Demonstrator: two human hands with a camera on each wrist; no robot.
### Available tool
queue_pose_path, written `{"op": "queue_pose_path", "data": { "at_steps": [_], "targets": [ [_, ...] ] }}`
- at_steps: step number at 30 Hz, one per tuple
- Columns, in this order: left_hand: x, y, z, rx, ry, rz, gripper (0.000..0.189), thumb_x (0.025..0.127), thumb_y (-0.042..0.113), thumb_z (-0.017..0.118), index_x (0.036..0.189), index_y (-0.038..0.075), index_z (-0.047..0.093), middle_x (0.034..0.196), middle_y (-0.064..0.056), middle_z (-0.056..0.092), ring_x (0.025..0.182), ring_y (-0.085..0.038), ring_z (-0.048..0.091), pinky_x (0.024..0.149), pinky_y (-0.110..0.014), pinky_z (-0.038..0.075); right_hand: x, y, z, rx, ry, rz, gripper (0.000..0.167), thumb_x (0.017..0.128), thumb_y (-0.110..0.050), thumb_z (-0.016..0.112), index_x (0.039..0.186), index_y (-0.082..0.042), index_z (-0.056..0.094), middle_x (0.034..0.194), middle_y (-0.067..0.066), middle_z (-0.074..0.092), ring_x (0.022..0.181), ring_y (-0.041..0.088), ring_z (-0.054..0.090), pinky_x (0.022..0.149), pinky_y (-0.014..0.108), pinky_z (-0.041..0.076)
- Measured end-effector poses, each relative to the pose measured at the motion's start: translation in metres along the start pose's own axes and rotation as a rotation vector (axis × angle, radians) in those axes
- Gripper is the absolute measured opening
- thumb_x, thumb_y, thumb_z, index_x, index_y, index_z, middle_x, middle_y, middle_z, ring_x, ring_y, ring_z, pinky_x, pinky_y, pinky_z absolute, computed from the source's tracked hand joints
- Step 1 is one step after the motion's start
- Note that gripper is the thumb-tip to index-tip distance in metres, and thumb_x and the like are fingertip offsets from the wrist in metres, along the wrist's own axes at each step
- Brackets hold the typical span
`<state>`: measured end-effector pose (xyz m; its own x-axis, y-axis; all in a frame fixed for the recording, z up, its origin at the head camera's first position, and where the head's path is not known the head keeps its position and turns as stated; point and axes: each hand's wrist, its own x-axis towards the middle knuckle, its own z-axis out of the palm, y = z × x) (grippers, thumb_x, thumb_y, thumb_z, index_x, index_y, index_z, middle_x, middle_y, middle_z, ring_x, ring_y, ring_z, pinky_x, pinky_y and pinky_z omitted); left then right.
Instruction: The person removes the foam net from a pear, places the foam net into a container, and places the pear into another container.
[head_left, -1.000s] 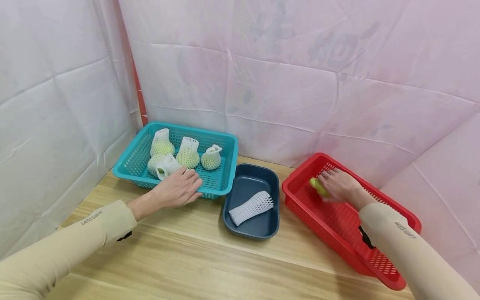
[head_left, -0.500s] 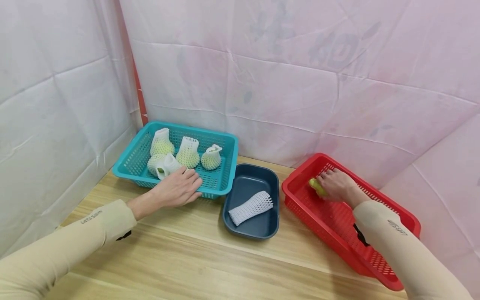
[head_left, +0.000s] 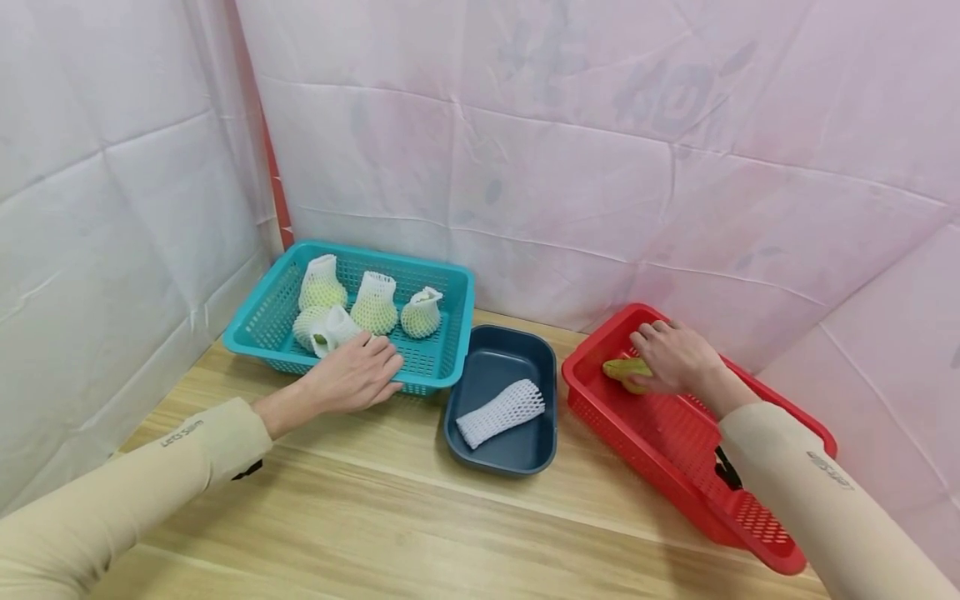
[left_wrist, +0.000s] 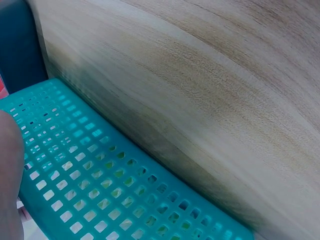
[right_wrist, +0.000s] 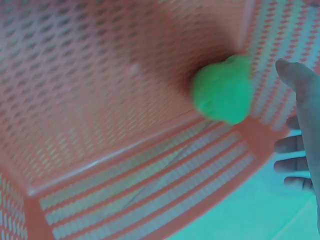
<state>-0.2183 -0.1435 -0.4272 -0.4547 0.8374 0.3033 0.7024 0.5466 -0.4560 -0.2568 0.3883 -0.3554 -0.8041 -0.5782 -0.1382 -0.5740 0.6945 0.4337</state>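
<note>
A yellow-green lobed fruit (head_left: 627, 372) lies in the far left corner of the red basket (head_left: 637, 442). Just to its right is my right hand (head_left: 678, 358), its fingers parted and relaxed. In the right wrist view a gap shows between the fruit (right_wrist: 224, 91) and that hand (right_wrist: 302, 130). My left hand (head_left: 354, 375) holds the near rim of the teal basket (head_left: 438, 385), thumb outside and fingers over the inside. Several pale green fruits in white foam nets, one being a netted fruit (head_left: 375, 308), sit in that basket.
Between the baskets stands a dark blue tray (head_left: 495, 358) with one loose white foam net (head_left: 501, 413) in it. All stand on a wooden table (head_left: 420, 517). Hanging white and pink cloth (head_left: 480, 167) closes off the back and sides.
My right hand has let go of the fruit and drawn slightly up and away, so more of the fruit shows. The left hand keeps its place on the teal basket.
</note>
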Motion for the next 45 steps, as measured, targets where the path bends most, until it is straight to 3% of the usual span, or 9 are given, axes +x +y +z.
{"op": "queue_pose_path", "data": {
  "at_steps": [7,17,25,30,36,40,45],
  "targets": [
    [0.0,0.0,-0.001,0.009,-0.001,-0.001,0.04,0.104,0.048,0.058,0.093,0.01,0.051,0.083,-0.003,0.054,0.08,-0.023,0.046,0.074,-0.034,0.033,-0.002,-0.03,-0.034,0.127,0.075,0.117,0.059,0.094,-0.051,0.072,0.121,0.0,0.064,0.113,0.021,0.07,0.106,0.041,0.067,0.098,0.059,0.056],
    [0.0,0.0,0.003,0.005,0.019,-0.001,0.041,0.103,0.049,0.058,0.093,0.01,0.05,0.083,-0.003,0.055,0.081,-0.023,0.046,0.074,-0.035,0.034,-0.02,-0.06,-0.062,0.158,0.159,0.19,0.063,0.09,-0.051,0.076,0.124,0.001,0.062,0.114,0.023,0.067,0.102,0.039,0.066,0.087,0.055,0.06],
    [0.0,0.0,0.002,0.008,0.01,-0.002,0.042,0.104,0.05,0.056,0.093,0.01,0.05,0.084,-0.003,0.055,0.081,-0.023,0.045,0.074,-0.035,0.034,-0.04,-0.083,-0.069,0.167,0.272,0.259,0.057,0.09,-0.049,0.077,0.113,0.001,0.061,0.106,0.021,0.066,0.093,0.038,0.064,0.077,0.053,0.059],
    [0.0,0.0,0.001,0.002,0.009,-0.006,0.042,0.104,0.05,0.056,0.093,0.01,0.05,0.084,-0.003,0.056,0.08,-0.023,0.046,0.074,-0.034,0.034,-0.048,-0.101,-0.07,0.173,0.317,0.286,0.061,0.09,-0.05,0.076,0.119,0.002,0.061,0.111,0.023,0.066,0.096,0.039,0.065,0.081,0.055,0.06],
    [0.0,0.001,0.001,0.006,0.009,-0.006,0.042,0.103,0.05,0.056,0.092,0.01,0.05,0.083,-0.003,0.054,0.08,-0.023,0.045,0.074,-0.034,0.034,-0.054,-0.119,-0.059,0.146,0.422,0.275,0.059,0.09,-0.045,0.073,0.124,0.002,0.061,0.111,0.021,0.067,0.092,0.039,0.065,0.077,0.051,0.057],
    [0.0,0.001,0.002,0.004,0.006,-0.007,0.042,0.104,0.05,0.056,0.093,0.01,0.05,0.083,-0.003,0.055,0.08,-0.023,0.045,0.074,-0.034,0.034,-0.058,-0.129,-0.052,0.152,0.465,0.285,0.058,0.098,-0.049,0.059,0.123,0.003,0.061,0.109,0.02,0.065,0.09,0.038,0.063,0.073,0.05,0.054],
    [0.0,0.001,0.002,0.011,0.009,-0.006,0.041,0.103,0.05,0.056,0.094,0.01,0.051,0.084,-0.003,0.056,0.08,-0.023,0.046,0.074,-0.035,0.034,-0.062,-0.14,-0.044,0.162,0.499,0.309,0.077,0.109,-0.062,0.022,0.117,0.004,0.059,0.102,0.021,0.062,0.09,0.041,0.061,0.072,0.052,0.052]
  ]
}}
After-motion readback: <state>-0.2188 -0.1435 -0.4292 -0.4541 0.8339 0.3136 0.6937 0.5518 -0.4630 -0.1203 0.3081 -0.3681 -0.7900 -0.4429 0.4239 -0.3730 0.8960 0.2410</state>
